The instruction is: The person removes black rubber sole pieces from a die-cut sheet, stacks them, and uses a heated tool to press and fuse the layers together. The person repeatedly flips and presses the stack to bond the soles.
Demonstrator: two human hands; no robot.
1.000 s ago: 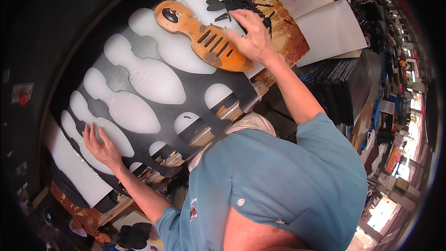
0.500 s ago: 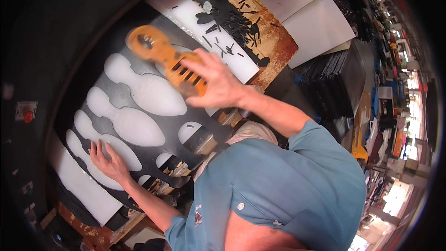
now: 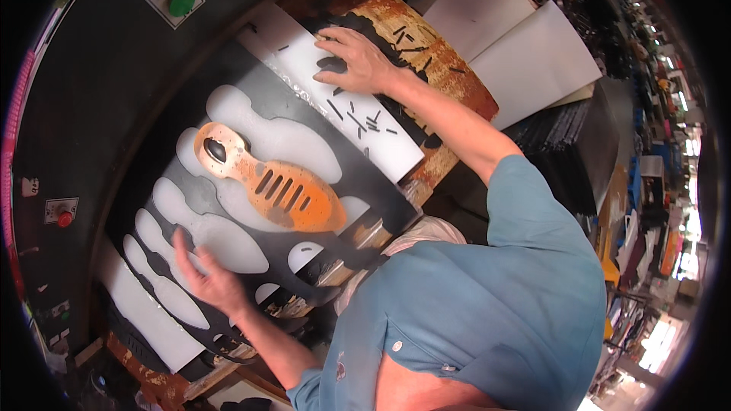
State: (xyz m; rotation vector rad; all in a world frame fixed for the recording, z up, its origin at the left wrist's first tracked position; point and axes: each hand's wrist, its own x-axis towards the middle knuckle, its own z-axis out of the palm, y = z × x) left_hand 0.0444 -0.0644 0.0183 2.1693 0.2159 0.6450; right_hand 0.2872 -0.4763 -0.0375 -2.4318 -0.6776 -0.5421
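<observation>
An orange cutting die (image 3: 304, 202), with a rounded oval opening at one end and several slots, lies on the black sheet (image 3: 282, 118). The sheet has several shoe-sole-shaped cutouts showing the white board below. My right hand (image 3: 358, 61) is away from the die, over the far white board edge, fingers and thumb apart around a small black piece (image 3: 332, 65); whether it touches the piece I cannot tell. Over the sheet's near-left cutouts hovers my left hand (image 3: 217, 283), slightly blurred, fingers stretched and holding nothing.
Black scraps (image 3: 371, 122) lie scattered on the white board (image 3: 400, 158) and the rusty orange-brown plate (image 3: 457, 49). At the right are a stack of black sheets (image 3: 567, 144) and white sheets (image 3: 533, 61). A dark machine panel on the left carries a green button (image 3: 181, 3) and a red button (image 3: 65, 218).
My right hand has set the orange die down on the black sheet, let go and moved off to the scraps. My left hand has lifted and shifted right. The whole view has shifted.
</observation>
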